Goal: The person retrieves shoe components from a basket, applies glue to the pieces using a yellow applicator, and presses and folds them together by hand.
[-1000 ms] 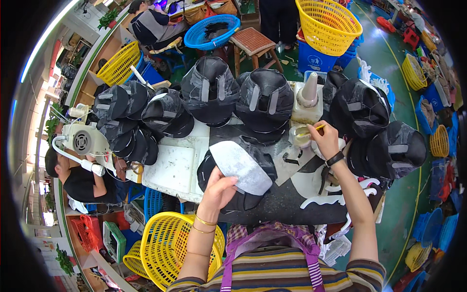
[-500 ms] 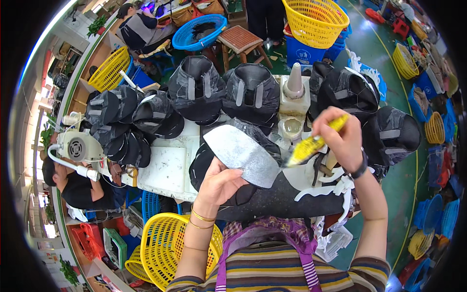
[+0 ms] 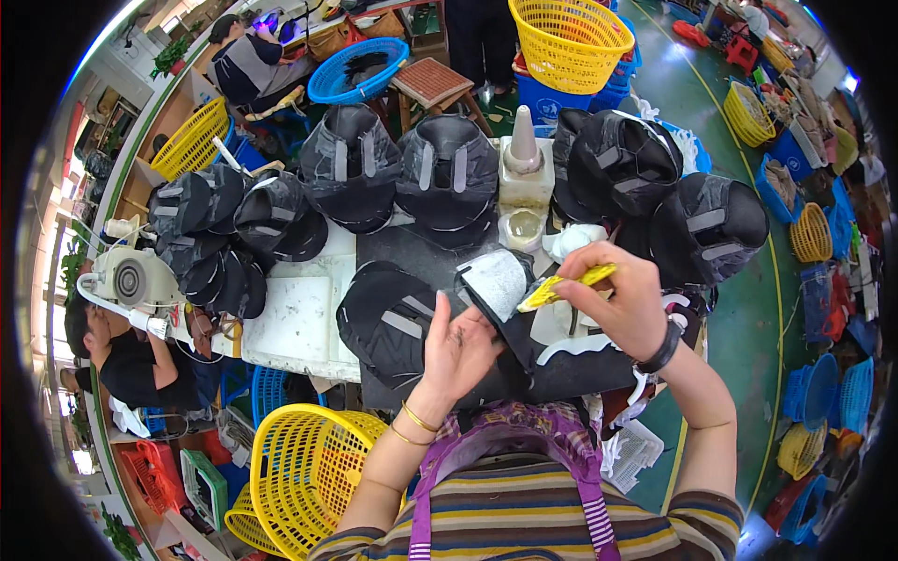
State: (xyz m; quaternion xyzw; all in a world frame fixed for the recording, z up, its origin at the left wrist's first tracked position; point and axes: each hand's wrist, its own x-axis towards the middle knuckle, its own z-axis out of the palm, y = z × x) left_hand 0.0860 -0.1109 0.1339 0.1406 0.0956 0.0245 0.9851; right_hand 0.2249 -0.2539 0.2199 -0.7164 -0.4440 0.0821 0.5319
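Observation:
My right hand (image 3: 613, 297) is closed on a yellow-handled brush (image 3: 566, 286). Its pale tip touches or hovers beside the edge of a whitish, curved stiffener piece (image 3: 497, 283). That piece lies against a raised part of a black shoe upper (image 3: 513, 338); whether it is stuck there I cannot tell. My left hand (image 3: 460, 351) is palm up beside the upper, thumb stretched out and apart, fingertips at the upper's edge and partly hidden. Left of it, another black upper (image 3: 388, 323) with a grey strip lies on the dark work surface.
Black uppers (image 3: 447, 173) with grey strips line the back of the bench. Among them stand a pale cone (image 3: 525, 142) and a small cup (image 3: 521, 228), with a crumpled white piece (image 3: 572, 241) alongside. A yellow basket (image 3: 281, 481) is at lower left. Other people sit at far left.
The whitish piece was gripped by my left thumb and fingers, facing up broadly; now my thumb is off it and it shows smaller, against the black upper. The brush has come lower.

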